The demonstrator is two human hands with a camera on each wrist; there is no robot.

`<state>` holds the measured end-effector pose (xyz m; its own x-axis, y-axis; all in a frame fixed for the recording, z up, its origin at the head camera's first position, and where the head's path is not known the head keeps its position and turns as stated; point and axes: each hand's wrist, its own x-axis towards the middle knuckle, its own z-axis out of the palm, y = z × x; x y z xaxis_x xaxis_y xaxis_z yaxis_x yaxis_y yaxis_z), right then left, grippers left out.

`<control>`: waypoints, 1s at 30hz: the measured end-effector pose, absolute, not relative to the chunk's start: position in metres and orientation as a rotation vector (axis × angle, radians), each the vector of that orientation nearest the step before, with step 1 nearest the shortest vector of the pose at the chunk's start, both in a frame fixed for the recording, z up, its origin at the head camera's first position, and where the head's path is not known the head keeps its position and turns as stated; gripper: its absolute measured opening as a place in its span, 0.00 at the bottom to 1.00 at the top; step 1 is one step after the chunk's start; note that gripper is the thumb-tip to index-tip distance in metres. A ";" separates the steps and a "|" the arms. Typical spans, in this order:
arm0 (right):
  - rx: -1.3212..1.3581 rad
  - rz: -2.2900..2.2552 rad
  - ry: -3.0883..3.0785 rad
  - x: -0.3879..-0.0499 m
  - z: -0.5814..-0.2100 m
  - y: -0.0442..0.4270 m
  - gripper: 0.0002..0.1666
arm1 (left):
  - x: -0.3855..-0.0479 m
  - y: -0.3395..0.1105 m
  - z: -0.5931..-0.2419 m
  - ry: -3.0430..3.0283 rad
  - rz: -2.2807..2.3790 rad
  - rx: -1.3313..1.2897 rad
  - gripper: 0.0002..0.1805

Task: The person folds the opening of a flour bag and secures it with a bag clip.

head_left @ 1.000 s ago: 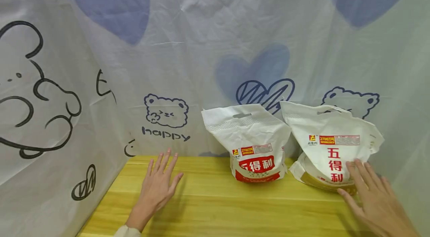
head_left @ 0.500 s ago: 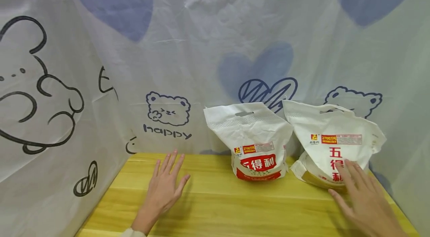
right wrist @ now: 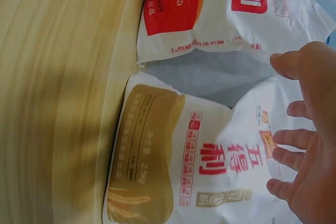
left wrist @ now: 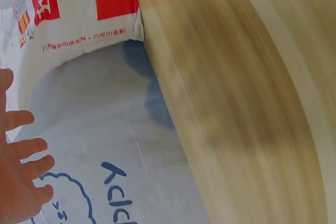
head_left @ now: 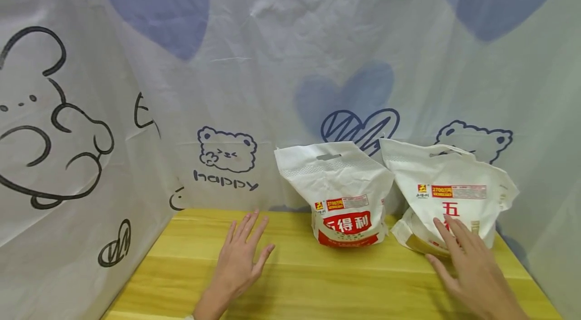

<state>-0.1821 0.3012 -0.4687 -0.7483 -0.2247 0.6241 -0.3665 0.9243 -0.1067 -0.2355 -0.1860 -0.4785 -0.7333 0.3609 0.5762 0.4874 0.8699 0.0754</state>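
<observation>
Two white flour bags stand side by side at the back of the wooden table. One flour bag with a red panel (head_left: 347,199) is near the middle; the other, with red lettering and a gold base (right wrist: 152,150), is to its right. My right hand (head_left: 472,269) hovers in front of the gold-based bag, fingers spread; in the right wrist view a gap seems to separate the fingertips (right wrist: 286,137) from it. Left of the red-panel bag, my left hand (head_left: 238,264) is held above the table, fingers straight and apart, holding nothing. Both bags have punched handle slots at the top.
The yellow wooden table (head_left: 345,290) runs back to a white cloth backdrop (head_left: 254,83) printed with hearts and bears. A side cloth (head_left: 59,239) borders the table on the left, and another hangs along the right.
Both hands have shifted: the left hand rightward and slightly nearer me, the right hand leftward across the front of the gold-based bag. The two bags stay where they were.
</observation>
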 end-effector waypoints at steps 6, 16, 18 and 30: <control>0.424 0.311 -2.452 -0.184 -0.469 0.288 0.49 | -0.231 -0.172 -0.483 -2.485 -0.329 -0.616 0.35; 0.454 0.402 -2.424 -0.186 -0.470 0.269 0.50 | -0.228 -0.140 -0.486 -2.455 -0.389 -0.667 0.34; 0.459 0.407 -2.422 -0.188 -0.471 0.265 0.50 | -0.228 -0.134 -0.486 -2.444 -0.397 -0.679 0.34; 0.533 0.438 -2.364 -0.200 -0.471 0.244 0.46 | -0.232 -0.099 -0.488 -2.395 -0.466 -0.718 0.34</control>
<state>-0.2004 0.2443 -0.4713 -0.6950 -0.2577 0.6712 -0.4812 0.8604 -0.1679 -0.2316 -0.0987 -0.4881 -0.6810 0.3826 0.6244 0.5889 0.7929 0.1564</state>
